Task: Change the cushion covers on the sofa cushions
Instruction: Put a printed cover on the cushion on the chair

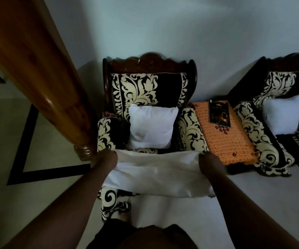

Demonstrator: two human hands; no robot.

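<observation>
My left hand (104,159) and right hand (210,161) pinch a white cover (155,177) tight by its ends — in front of the chair (152,83).

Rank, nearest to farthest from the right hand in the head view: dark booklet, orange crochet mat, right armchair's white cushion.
From the right hand:
1. Orange crochet mat, just beside it, on the side table.
2. Dark booklet, at the mat's far end.
3. White cushion, on the right armchair.
</observation>
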